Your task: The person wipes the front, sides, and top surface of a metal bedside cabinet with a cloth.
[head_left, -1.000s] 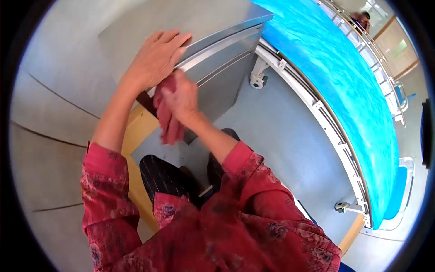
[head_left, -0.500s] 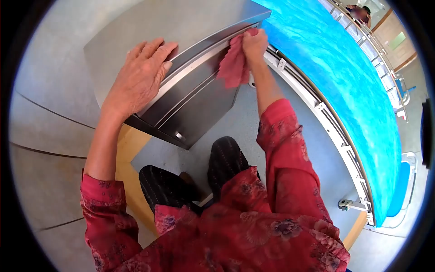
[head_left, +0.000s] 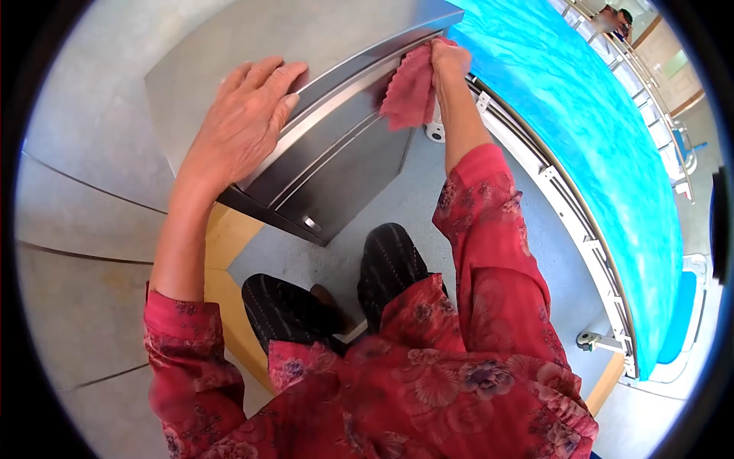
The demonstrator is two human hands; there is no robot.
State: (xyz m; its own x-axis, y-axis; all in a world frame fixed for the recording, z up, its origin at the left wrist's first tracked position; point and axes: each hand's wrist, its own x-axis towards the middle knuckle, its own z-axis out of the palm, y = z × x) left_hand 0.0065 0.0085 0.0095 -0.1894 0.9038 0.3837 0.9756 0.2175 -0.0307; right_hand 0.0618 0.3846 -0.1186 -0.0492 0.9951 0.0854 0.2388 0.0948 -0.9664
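Note:
My left hand [head_left: 248, 118] rests palm down on the metal top of a bedside cabinet [head_left: 336, 38], near its front edge, with the fingers stretched out. At the far right end of the cabinet's front, my right hand [head_left: 453, 61] grips a pink cloth [head_left: 413, 88] with wavy edges. The cloth hangs from that hand against the upper front, just under the top's rim. Below it, the cabinet's door [head_left: 352, 180] is shut and has a small bright handle [head_left: 310, 223]. The fingertips of my right hand are partly hidden by the cloth and hand.
A bed with a bright blue cover [head_left: 558, 99] stands close on the right, its white side frame [head_left: 569, 203] curving past me. Castors [head_left: 434, 132] sit low beneath it. Another person [head_left: 612, 19] is far off at the upper right. My legs are right before the cabinet.
My right hand has moved a little to the right with the cloth, towards the cabinet's corner. My left hand stays on the top. The whole view has shifted slightly.

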